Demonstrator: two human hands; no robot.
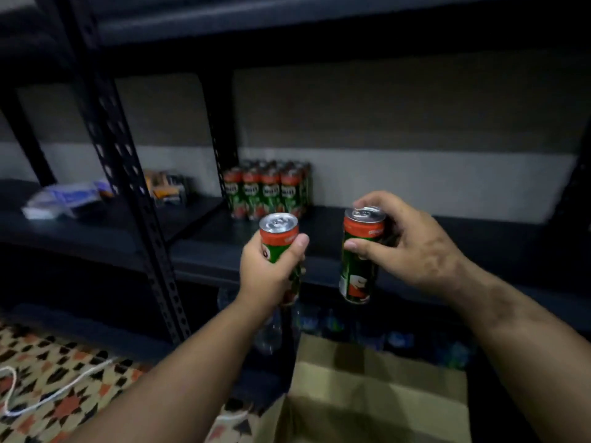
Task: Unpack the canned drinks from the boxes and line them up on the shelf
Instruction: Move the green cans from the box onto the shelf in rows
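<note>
My left hand (pixel 270 270) grips a slim green and red can (pixel 279 233) upright around its middle. My right hand (pixel 406 241) holds a second green and red can (pixel 359 266) near its top, fingers over the rim. Both cans hang in the air just in front of the dark shelf board (pixel 431 247). Several matching cans (pixel 267 190) stand in rows at the back left of that shelf. An open cardboard box (pixel 367 388) sits below my arms; its contents are hidden.
A black perforated upright (pixel 128 174) divides the shelving. Left of it lie plastic packets (pixel 64 199) and small boxes (pixel 166 187). Bottles (pixel 319 324) stand on the lower shelf. A patterned rug (pixel 57 378) with a white cord (pixel 48 391) covers the floor.
</note>
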